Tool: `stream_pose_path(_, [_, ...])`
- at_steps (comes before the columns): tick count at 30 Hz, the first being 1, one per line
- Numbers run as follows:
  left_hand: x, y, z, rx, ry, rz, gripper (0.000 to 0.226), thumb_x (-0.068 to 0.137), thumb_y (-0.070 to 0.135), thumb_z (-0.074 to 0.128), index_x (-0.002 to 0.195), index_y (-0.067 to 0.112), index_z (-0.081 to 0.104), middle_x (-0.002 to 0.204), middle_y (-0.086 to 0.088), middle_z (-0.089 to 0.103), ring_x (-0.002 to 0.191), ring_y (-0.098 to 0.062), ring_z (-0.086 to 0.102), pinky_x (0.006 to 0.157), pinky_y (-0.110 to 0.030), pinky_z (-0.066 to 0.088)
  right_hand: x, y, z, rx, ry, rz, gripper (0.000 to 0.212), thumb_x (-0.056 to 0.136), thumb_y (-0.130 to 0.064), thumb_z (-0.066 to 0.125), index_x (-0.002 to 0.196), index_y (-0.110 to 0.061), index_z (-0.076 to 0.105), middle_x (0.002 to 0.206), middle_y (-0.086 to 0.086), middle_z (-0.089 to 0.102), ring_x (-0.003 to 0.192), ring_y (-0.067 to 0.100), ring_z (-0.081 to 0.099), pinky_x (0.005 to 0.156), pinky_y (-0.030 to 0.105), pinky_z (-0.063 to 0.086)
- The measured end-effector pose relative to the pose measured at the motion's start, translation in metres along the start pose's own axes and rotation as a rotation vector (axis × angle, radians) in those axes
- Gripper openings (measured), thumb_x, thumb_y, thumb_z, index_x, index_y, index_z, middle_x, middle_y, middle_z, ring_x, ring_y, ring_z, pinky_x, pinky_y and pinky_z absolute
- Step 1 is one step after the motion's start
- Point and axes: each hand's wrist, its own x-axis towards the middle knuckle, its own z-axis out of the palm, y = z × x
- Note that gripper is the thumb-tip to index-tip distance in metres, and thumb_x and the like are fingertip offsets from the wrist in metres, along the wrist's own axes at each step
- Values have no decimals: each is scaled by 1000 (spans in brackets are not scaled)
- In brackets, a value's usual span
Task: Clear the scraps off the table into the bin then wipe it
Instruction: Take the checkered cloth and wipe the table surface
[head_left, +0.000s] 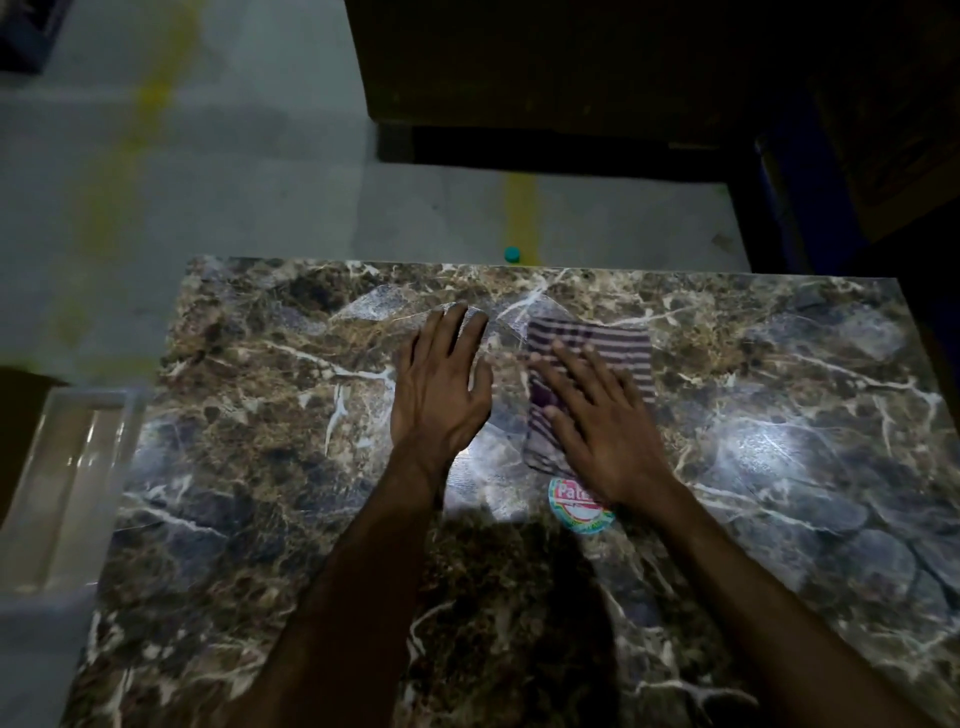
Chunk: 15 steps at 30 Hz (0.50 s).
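left hand (439, 384) flat on marble table (249, 499), fingers straight | right hand (597, 421) fingers spread, pressing striped cloth (597, 338) | round sticker (579, 506) behind right fingers, reads "Pat", rest hidden | clear bin (67, 467) left of table

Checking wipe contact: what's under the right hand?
The striped cloth lies flat under the right hand on the marble table. A round sticker shows partly; the wrist covers the rest.
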Motion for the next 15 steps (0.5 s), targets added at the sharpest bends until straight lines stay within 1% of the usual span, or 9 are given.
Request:
stream_pose_path(3, [1, 0, 1, -1, -9, -5, 57, 105, 38, 44, 160, 31, 32, 170, 4, 25, 158, -19, 18, 127, -47, 15, 20, 8, -3, 30, 43, 136, 56, 110, -51, 20, 164, -45, 9, 174, -11, 6, 161, 19, 4, 127, 48, 10])
stream_pose_path(6, [2, 0, 0, 10, 6, -4, 55, 104, 38, 45, 158, 31, 37, 169, 4, 29, 157, -20, 22, 126, -46, 18, 62, -4, -2, 52, 88, 220, 58, 109, -51, 20, 165, -41, 14, 175, -8, 8, 161, 23, 5, 128, 51, 8])
stream_pose_path(7, [3, 2, -1, 23, 10, -8, 53, 105, 39, 45, 157, 30, 40, 167, 3, 32, 155, -20, 25, 124, -46, 20, 71, -11, -1, 57, 81, 218, 58, 109, -51, 20, 165, -40, 13, 175, -7, 8, 161, 23, 4, 128, 52, 7])
stream_pose_path(9, [7, 5, -4, 73, 25, -4, 47, 105, 38, 43, 151, 28, 48, 161, 2, 42, 149, -22, 36, 120, -46, 27, 68, -23, 3, 48, 53, 150, 57, 110, -49, 19, 166, -39, 11, 175, -6, 5, 161, 23, 1, 128, 51, 5])
stream_pose_path(11, [14, 7, -8, 100, 48, 29, 40, 104, 34, 43, 140, 25, 56, 148, -1, 53, 134, -25, 46, 111, -45, 36, 46, -27, 7, 15, 22, 27, 57, 111, -48, 19, 166, -40, 7, 175, -8, 4, 162, 21, -2, 128, 49, 6])
stream_pose_path(13, [20, 6, -8, 113, 52, 60, 35, 103, 33, 42, 132, 23, 58, 136, -2, 57, 119, -27, 49, 103, -44, 40, 22, -18, 7, -1, -10, -38, 57, 111, -48, 20, 165, -44, 4, 175, -11, 3, 162, 19, -4, 129, 48, 8])
stream_pose_path(15, [23, 4, -6, 118, 59, 58, 31, 102, 33, 44, 128, 23, 57, 132, -2, 56, 114, -27, 48, 101, -44, 39, 13, -1, 1, 6, -19, 1, 57, 110, -49, 19, 164, -46, 4, 174, -12, 4, 162, 18, -1, 128, 49, 12])
